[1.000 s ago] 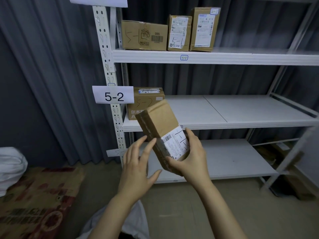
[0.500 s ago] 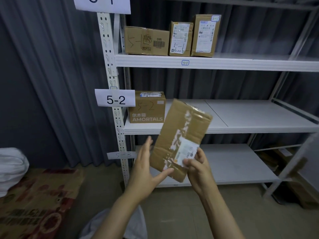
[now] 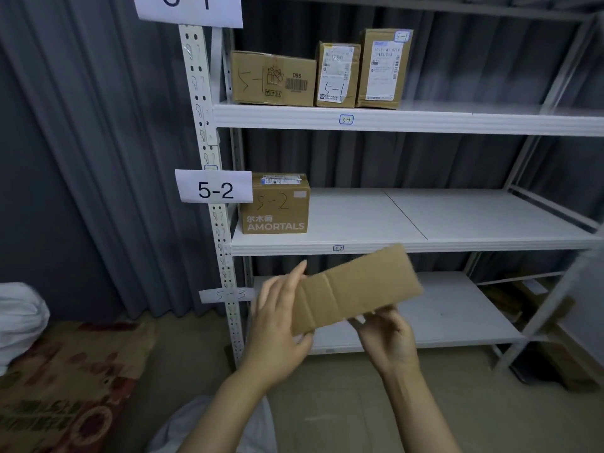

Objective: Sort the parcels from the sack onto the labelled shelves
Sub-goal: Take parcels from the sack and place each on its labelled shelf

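Observation:
I hold a flat brown cardboard parcel [image 3: 356, 287] in both hands in front of the white rack, plain side towards me and long side nearly level. My left hand [image 3: 277, 318] grips its left end; my right hand [image 3: 384, 338] holds its lower edge from below. Its label is hidden. The top shelf [image 3: 425, 120], tagged 5-1, carries three parcels [image 3: 273, 78]. The middle shelf [image 3: 457, 246], tagged 5-2 [image 3: 214, 188], has one box marked 5-2 [image 3: 276, 206]. The bottom shelf [image 3: 457, 318] carries the 5-3 tag [image 3: 228, 294]. The white sack [image 3: 209, 426] lies at my feet.
Grey curtains hang behind and to the left of the rack. A patterned rug [image 3: 65, 380] and a white bundle [image 3: 19, 318] lie on the floor at the left. Flattened cardboard [image 3: 536, 308] sits on the floor at the right, beside a second rack's leg [image 3: 549, 302].
I have turned the parcel from upright with its label facing me to nearly level with its plain side towards me. The view has tilted slightly down.

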